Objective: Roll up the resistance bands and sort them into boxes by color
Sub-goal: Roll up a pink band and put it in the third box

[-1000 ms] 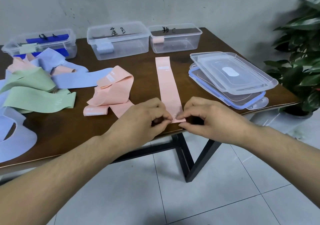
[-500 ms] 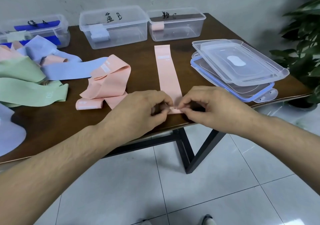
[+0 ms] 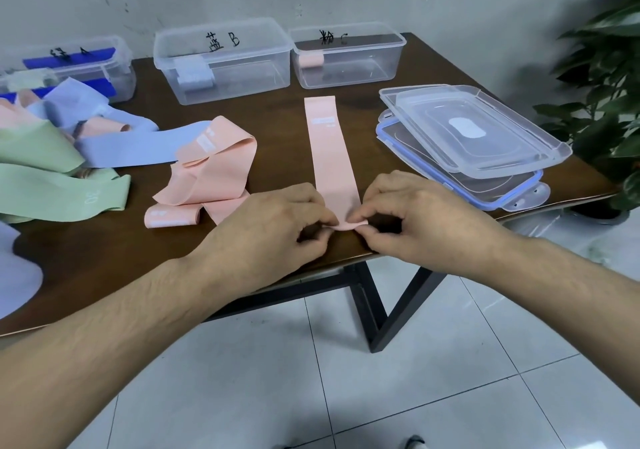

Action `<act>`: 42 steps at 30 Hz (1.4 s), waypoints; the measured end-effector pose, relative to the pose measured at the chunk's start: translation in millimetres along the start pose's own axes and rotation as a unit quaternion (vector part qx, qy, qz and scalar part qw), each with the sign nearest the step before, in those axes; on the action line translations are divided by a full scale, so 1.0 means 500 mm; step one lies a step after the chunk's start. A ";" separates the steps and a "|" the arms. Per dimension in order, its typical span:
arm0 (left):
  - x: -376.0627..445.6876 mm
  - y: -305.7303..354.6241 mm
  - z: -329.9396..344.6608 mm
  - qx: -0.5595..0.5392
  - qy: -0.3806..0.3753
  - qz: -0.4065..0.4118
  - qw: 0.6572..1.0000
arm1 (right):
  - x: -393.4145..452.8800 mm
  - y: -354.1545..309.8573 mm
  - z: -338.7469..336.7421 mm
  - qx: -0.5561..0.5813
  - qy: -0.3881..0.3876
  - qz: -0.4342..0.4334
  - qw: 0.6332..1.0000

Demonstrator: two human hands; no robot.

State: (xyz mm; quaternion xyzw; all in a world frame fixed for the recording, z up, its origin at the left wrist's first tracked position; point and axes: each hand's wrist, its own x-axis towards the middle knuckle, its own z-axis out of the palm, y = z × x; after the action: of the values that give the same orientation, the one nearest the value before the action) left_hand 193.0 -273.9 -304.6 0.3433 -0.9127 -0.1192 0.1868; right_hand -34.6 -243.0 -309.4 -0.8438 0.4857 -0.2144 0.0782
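**The first turn of the pink band can slip open**

The pink band (image 3: 330, 158) lies flat and straight on the table (image 3: 277, 130), and its near end is at the table edge. The left hand (image 3: 273, 230) and the right hand (image 3: 426, 220) both pinch this near end, which is curled into a small first fold. I think the roll can go crooked here if one hand turns faster than the other. The thin material can also spring open if a pinch loosens, and the end sits so near the edge that it may slide off.

The pink box (image 3: 348, 55) stands beyond the far end of the band, open, with one pink roll (image 3: 310, 59) inside. Nothing blocks the way to it. Just beside the band on the left lies a loose pink heap (image 3: 207, 171), and the stacked lids (image 3: 471, 144) lie near on the right. The blue box (image 3: 221, 61) is beside the pink one.
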 end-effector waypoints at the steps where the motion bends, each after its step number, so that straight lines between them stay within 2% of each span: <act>1: -0.001 0.003 -0.001 -0.009 -0.001 -0.004 1.000 | -0.002 -0.002 -0.003 0.008 -0.005 0.000 1.000; 7: -0.016 0.012 0.012 -0.032 0.020 -0.021 0.999 | -0.008 -0.004 -0.003 0.033 -0.013 0.014 0.999; 11: -0.016 0.010 0.012 -0.043 0.024 -0.030 0.998 | -0.010 -0.008 0.001 0.037 0.011 -0.023 0.999; 14: -0.014 0.006 0.010 -0.038 0.019 -0.033 0.999 | -0.007 -0.007 0.003 0.051 0.012 -0.015 0.999; 20: -0.017 -0.003 0.011 0.012 0.062 0.033 0.997 | -0.006 0.002 0.007 0.055 0.031 -0.010 0.998; 23: -0.014 -0.009 0.011 0.027 0.054 0.050 0.997 | -0.004 0.003 0.011 0.052 0.033 -0.001 0.998; 31: 0.002 -0.009 0.002 -0.008 0.012 0.010 1.000 | -0.001 0.000 0.004 0.006 0.017 -0.026 0.999; 42: 0.003 -0.008 0.002 -0.001 0.001 -0.019 1.000 | 0.013 0.004 0.005 0.029 0.003 0.037 0.999</act>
State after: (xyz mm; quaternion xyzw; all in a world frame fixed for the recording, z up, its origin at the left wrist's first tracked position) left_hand 193.9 -277.8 -306.5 0.3609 -0.9055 -0.1235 0.1858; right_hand -32.2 -249.6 -310.5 -0.8219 0.5106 -0.2278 0.1089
